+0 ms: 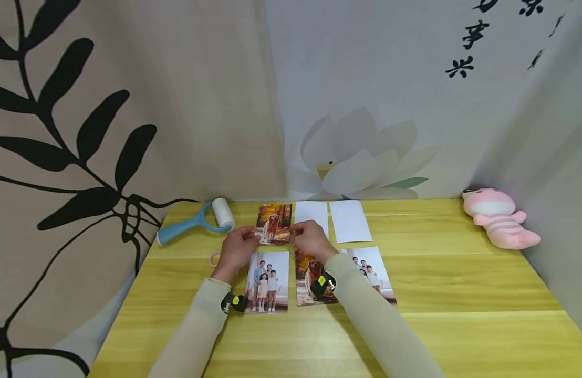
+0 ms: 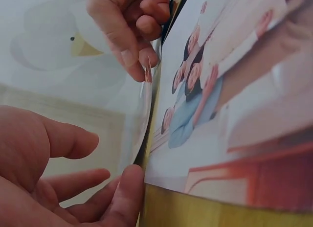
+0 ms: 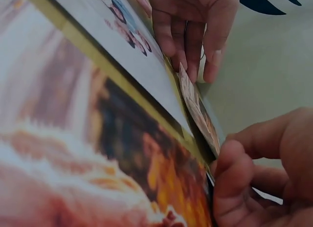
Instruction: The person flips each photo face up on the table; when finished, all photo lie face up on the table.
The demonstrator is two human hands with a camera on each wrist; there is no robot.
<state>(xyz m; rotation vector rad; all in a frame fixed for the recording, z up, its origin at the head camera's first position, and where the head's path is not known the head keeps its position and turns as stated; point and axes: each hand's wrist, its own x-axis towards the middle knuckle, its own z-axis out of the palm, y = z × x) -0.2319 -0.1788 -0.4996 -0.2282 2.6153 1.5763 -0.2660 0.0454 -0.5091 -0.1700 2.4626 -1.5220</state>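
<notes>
At the back of the table, a photo of a golden dog among autumn leaves [image 1: 274,223] lies between the two hands. The right hand [image 1: 313,240] pinches its right edge between thumb and fingers, as the right wrist view shows. Beside the left edge is the left hand [image 1: 236,249]; in the left wrist view its thumb [image 2: 73,139] and fingers are spread, with a fingertip at the photo's edge. In front lie a family photo [image 1: 267,283], another dog photo [image 1: 305,273] partly under the right wrist, and a second family photo [image 1: 373,268] partly covered by the right forearm.
Two white cards [image 1: 350,223] lie right of the upper dog photo. A blue lint roller [image 1: 184,230] with a white roll lies at the back left, and a small pink ring [image 1: 212,259] beside the left hand. A pink plush toy [image 1: 501,218] lies at the far right.
</notes>
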